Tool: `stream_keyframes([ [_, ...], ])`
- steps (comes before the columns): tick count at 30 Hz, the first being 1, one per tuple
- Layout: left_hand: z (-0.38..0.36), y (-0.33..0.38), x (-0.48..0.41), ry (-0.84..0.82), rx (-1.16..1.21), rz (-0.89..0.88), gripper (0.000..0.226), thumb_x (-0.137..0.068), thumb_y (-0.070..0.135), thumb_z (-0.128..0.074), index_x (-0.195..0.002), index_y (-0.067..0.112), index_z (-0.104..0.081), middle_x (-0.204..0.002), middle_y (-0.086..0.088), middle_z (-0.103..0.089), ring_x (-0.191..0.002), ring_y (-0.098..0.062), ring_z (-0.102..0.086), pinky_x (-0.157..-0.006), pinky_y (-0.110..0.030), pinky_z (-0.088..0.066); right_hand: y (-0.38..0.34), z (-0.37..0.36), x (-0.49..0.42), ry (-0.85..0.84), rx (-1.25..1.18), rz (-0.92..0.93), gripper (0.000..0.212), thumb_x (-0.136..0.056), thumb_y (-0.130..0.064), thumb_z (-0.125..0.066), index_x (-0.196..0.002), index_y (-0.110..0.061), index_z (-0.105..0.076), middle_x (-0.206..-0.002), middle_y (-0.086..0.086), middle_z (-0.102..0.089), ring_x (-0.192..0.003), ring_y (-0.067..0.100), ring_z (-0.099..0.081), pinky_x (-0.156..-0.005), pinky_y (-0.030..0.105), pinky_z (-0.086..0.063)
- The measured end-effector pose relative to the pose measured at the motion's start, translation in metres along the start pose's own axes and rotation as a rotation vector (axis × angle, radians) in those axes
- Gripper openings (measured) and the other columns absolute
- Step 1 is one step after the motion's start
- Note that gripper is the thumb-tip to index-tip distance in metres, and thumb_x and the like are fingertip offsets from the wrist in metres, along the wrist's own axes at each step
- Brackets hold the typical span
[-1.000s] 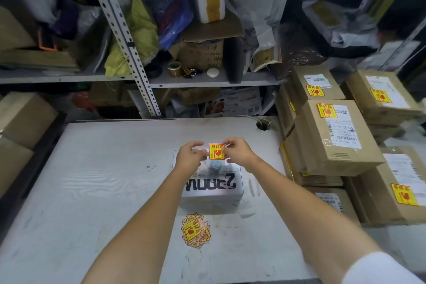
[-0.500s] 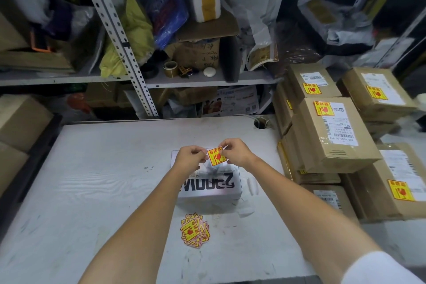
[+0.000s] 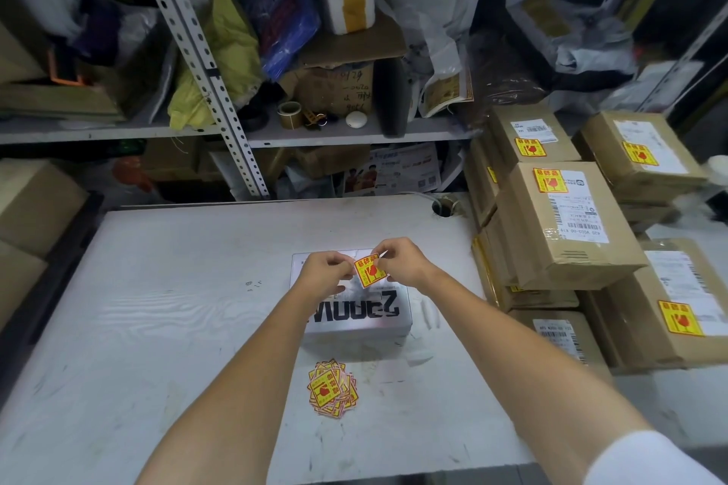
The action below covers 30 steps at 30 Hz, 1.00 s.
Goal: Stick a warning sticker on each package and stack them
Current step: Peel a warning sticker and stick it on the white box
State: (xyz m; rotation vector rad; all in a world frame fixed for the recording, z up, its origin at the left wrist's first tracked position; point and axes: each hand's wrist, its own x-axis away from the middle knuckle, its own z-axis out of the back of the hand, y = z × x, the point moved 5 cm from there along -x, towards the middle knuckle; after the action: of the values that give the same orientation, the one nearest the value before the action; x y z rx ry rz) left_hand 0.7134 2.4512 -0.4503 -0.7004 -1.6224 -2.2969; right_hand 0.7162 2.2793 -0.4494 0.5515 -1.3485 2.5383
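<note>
The left hand [image 3: 327,272] pinches the left edge of a yellow warning sticker [image 3: 368,272]. The right hand [image 3: 402,266] nips its upper right corner, where a sliver of white backing seems to lift. I'd peel slowly and keep it flat, then press down from one edge. It hangs just above the white package [image 3: 354,313] on the table [image 3: 157,307]. The sticker pile [image 3: 333,386] lies nearer the person, and labelled brown packages [image 3: 563,224] are stacked to the right.
</note>
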Motion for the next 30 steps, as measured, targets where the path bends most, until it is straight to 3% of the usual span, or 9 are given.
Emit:
stream_keyframes([
  [10, -0.0031, 0.0017, 0.0018, 0.031, -0.004, -0.023, 0.010, -0.089, 0.009, -0.064, -0.095, 0.010, -0.072, -0.104, -0.007, -0.069, -0.099, -0.019, -0.065, -0.075, -0.029, -0.058, -0.0012, -0.0027, 0.0030, -0.026, -0.040, 0.003, 0.012, -0.095, -0.009, -0.060, -0.104, -0.012, -0.068, -0.104, 0.014, -0.069, -0.100, 0.028, -0.066, -0.083, 0.040, -0.059],
  [14, -0.0051, 0.0017, 0.0051, -0.025, 0.014, -0.008, 0.010, -0.089, 0.009, -0.063, -0.092, 0.008, -0.073, -0.102, -0.004, -0.069, -0.097, -0.017, -0.067, -0.071, -0.028, -0.057, 0.0022, -0.0001, 0.0006, -0.007, -0.011, -0.014, 0.011, -0.096, -0.009, -0.059, -0.100, -0.016, -0.066, -0.104, 0.013, -0.067, -0.100, 0.028, -0.065, -0.083, 0.041, -0.059],
  [21, -0.0090, 0.0031, 0.0046, -0.095, 0.065, 0.022, 0.008, -0.086, 0.008, -0.067, -0.088, 0.008, -0.075, -0.099, -0.005, -0.073, -0.096, -0.017, -0.069, -0.077, -0.032, -0.059, -0.0015, 0.0008, -0.0017, -0.008, 0.036, -0.002, 0.015, -0.094, -0.006, -0.058, -0.098, -0.016, -0.069, -0.101, 0.012, -0.068, -0.098, 0.031, -0.066, -0.083, 0.046, -0.058],
  [26, -0.0089, 0.0038, 0.0031, -0.085, 0.066, 0.023, 0.009, -0.089, 0.009, -0.066, -0.096, 0.007, -0.072, -0.105, -0.005, -0.070, -0.100, -0.017, -0.066, -0.079, -0.032, -0.059, -0.0013, 0.0025, -0.0030, -0.008, 0.043, -0.002, 0.014, -0.094, -0.007, -0.059, -0.100, -0.014, -0.069, -0.101, 0.011, -0.069, -0.098, 0.029, -0.066, -0.086, 0.045, -0.058],
  [30, -0.0083, 0.0015, 0.0012, -0.035, 0.039, 0.011, 0.009, -0.090, 0.009, -0.063, -0.095, 0.006, -0.071, -0.108, -0.006, -0.069, -0.101, -0.018, -0.066, -0.071, -0.028, -0.058, -0.0014, 0.0024, -0.0022, -0.014, 0.029, 0.000, 0.014, -0.094, -0.006, -0.059, -0.101, -0.012, -0.069, -0.102, 0.013, -0.069, -0.099, 0.030, -0.066, -0.085, 0.046, -0.059],
])
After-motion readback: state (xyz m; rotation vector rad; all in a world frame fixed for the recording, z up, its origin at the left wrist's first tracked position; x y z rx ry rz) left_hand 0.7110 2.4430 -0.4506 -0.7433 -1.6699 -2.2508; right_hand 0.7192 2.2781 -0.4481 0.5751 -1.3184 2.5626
